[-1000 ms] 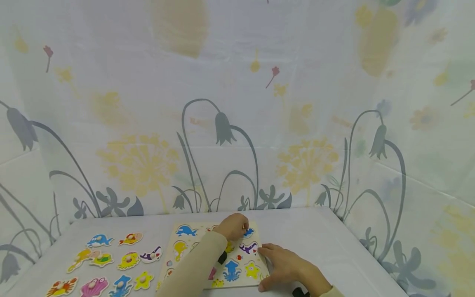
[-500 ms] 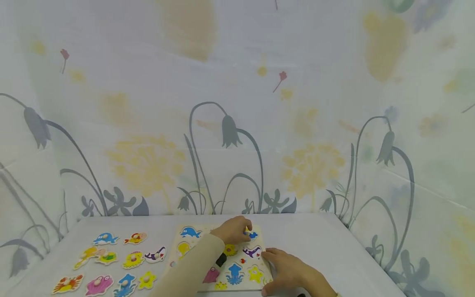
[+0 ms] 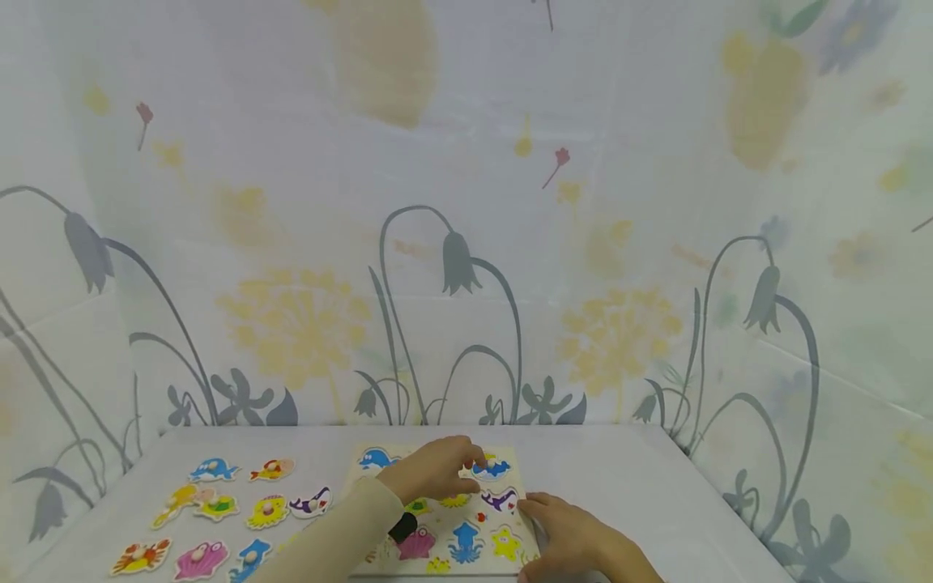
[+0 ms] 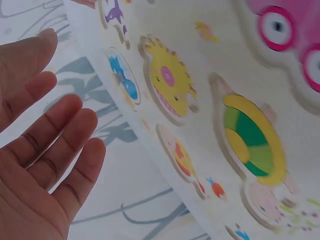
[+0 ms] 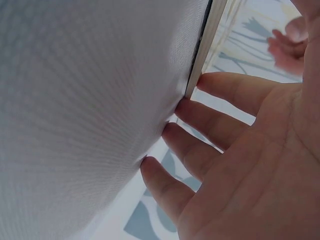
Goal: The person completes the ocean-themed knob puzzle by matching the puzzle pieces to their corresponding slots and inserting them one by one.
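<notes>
Currently, both hands are at the puzzle board [image 4: 215,60], in the lower middle of the head view.
The left hand [image 3: 435,471], its fingers loosely extended and holding nothing, is just beside the blue piece [image 3: 492,469] at the board's upper right. The right hand [image 3: 568,536] is relaxed, without gripping; its fingertips touch the board's right edge. At the lower left of the frame, a crab piece [image 3: 138,557] and a pink shell piece [image 3: 202,561] lie on the white table [image 3: 605,465].

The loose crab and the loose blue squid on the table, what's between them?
The pink shell piece lies between the crab and the blue squid, as the head view shows.
</notes>
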Demonstrator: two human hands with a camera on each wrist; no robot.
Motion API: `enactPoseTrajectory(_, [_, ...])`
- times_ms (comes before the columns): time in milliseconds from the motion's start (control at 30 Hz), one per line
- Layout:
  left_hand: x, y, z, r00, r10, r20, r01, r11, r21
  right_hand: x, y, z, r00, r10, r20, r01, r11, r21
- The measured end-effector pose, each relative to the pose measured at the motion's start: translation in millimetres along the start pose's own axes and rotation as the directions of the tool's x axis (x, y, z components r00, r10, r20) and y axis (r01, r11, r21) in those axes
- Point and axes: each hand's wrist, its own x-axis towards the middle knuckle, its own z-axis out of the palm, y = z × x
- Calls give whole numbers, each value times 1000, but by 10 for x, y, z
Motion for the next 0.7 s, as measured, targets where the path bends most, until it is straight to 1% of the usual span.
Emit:
enactPoseTrajectory(267, [-285,-159,-42,997,54,-52,-52,998,39,-17,-20,-9,1000,9,-10,-9,1000,11])
enactPoseTrajectory(400, [-421,-249,-83,995,79,-61,-77,996,33,-35,-38,-19,1000,10,-15,-10,1000,17])
enactPoseTrajectory(533, [-570,-366,-117,994,87,-59,-87,996,-7,-54,-34,-13,1000,2,-18,-1,1000,29])
enactPoseTrajectory(700, [-746,-551,-150,993,82,-86,-82,997,4,-36,-28,-4,1000,-11,-18,11,1000,21])
